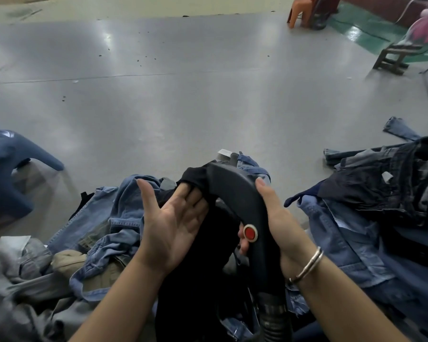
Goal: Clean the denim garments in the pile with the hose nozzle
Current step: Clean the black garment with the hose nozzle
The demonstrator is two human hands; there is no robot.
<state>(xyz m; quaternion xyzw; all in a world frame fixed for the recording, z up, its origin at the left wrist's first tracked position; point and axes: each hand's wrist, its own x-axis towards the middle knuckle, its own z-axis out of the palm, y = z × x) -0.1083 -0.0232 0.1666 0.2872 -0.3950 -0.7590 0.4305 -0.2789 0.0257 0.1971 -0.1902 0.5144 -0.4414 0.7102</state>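
Right hand point(272, 218) grips the curved black nozzle point(235, 193), fingers wrapped round its handle, thumb side near the red button point(250, 233); the ribbed hose point(274, 317) runs down out of frame below the wrist. Left hand point(173, 223) lies palm up, thumb spread wide, fingers straight with the tips tucked under a fold of a black garment point(198, 267), which drapes over them and hangs down between the forearms. The nozzle mouth sits against that fabric at the fingertips; actual contact cannot be confirmed. Denim pile point(104, 230) lies on the floor point(183, 95) beneath and left of the hands; a second heap point(371, 218) lies to the right, apart from the first. Assessment: cleaning of one piece is in hand, the left hand backing the cloth while the nozzle works it. Next move likely calls for drawing the nozzle along the cloth while the left hand keeps it stretched, then shifting to an uncleaned section.
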